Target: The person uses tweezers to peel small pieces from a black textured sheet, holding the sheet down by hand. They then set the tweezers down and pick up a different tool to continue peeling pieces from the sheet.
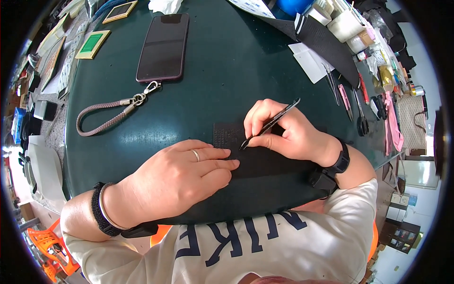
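Observation:
A thin black sheet lies on the dark green tabletop in front of me, with rows of small raised or cut marks at its far left corner. My left hand rests flat on the sheet's left part, fingers stretched out, holding nothing. In my right hand is a slim black pair of tweezers, pinched between thumb and fingers and slanting down to the left. Their pointed tip meets the sheet just beyond my left fingertips. Whether anything tiny sits at the tip I cannot make out.
A phone with a braided wrist strap lies at the far left. At the right are metal tweezers, a pink cutter, scissors and a curled black sheet. A green-and-tan block stands far left.

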Demonstrator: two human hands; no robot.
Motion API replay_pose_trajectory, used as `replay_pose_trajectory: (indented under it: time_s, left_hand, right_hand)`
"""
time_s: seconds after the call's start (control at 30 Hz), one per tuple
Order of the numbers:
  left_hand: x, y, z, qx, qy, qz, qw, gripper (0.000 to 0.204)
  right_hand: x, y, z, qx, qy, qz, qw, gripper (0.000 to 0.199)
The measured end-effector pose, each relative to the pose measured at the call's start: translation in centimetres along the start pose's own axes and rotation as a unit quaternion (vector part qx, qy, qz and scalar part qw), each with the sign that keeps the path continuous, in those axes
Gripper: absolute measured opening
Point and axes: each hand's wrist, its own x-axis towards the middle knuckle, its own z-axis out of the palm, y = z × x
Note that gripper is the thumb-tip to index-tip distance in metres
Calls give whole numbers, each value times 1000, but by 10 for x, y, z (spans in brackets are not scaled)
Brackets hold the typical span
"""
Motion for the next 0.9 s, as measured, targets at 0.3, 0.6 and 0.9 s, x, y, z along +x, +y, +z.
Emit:
replay_pose_trajectory:
  time_s: [0.3, 0.6, 0.9]
  left_hand:
    - [0, 0, 0, -3, -3, -5, 1000, 18]
    - [0, 1, 0, 1, -1, -3, 1000, 16]
    - [-1, 0, 0, -7, -1, -9, 1000, 14]
  right_hand:
    - [0, 1, 0, 56, 11, 20, 998, 24]
    - [-2, 2, 0, 89, 2, 44, 995, 24]
    - [1, -3, 0, 55, -19, 33, 998, 24]
